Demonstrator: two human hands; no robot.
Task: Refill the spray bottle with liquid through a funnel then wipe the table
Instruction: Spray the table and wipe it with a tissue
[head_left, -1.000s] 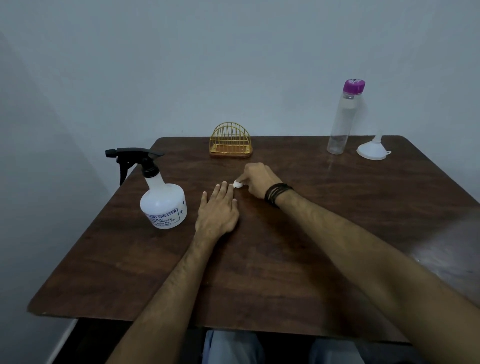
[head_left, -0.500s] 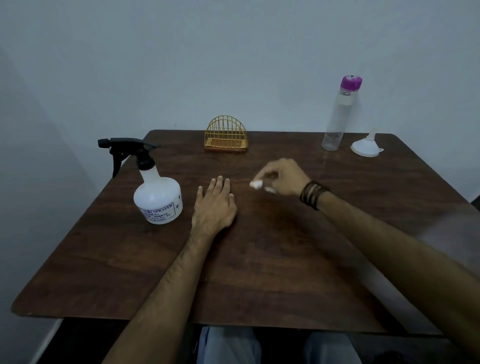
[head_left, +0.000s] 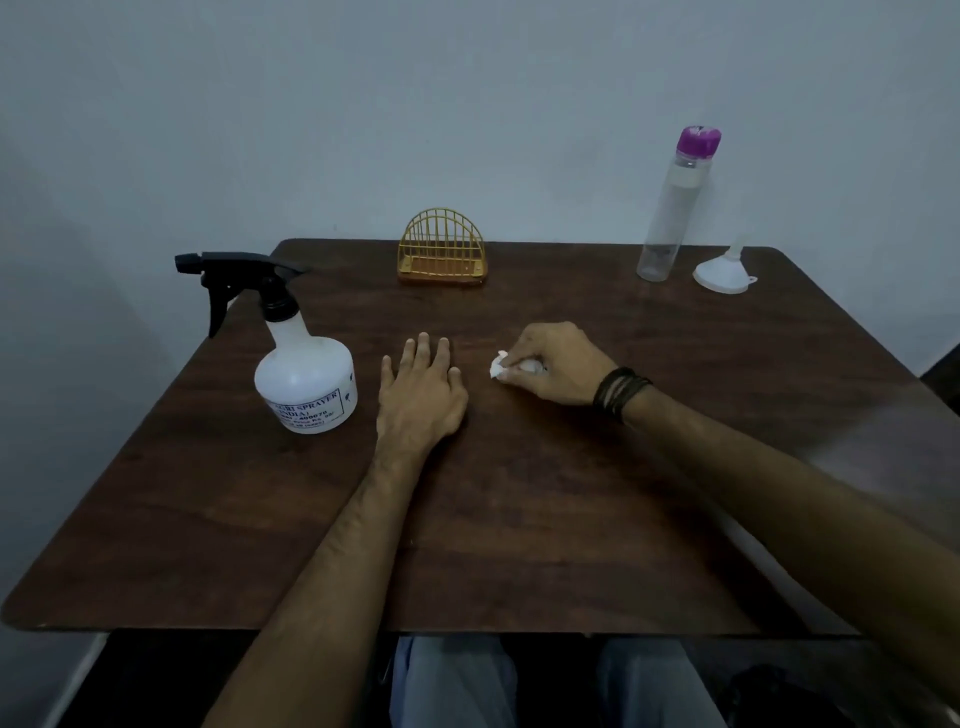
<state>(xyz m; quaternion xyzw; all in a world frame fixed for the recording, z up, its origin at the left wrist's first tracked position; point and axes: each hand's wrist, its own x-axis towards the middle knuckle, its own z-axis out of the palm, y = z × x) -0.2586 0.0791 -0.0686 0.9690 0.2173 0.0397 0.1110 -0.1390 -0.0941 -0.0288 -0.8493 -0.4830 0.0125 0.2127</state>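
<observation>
Pinching a crumpled white tissue (head_left: 500, 365) (small wad), right hand (head_left: 553, 364).

On the table (head_left: 519, 545), the spray bottle (head_left: 306, 379) stands left of the left hand (head_left: 421, 389); the right hand (head_left: 556, 364) lies just right. Behind stand a rack (head_left: 441, 249), a bottle (head_left: 670, 213) and, rightmost, a funnel (head_left: 722, 270).

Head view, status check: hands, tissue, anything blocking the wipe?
Left hand flat on table, open. Right hand pinches white tissue on tabletop. Spray bottle stands left of the hands, sprayer on. Nothing blocking.
</observation>
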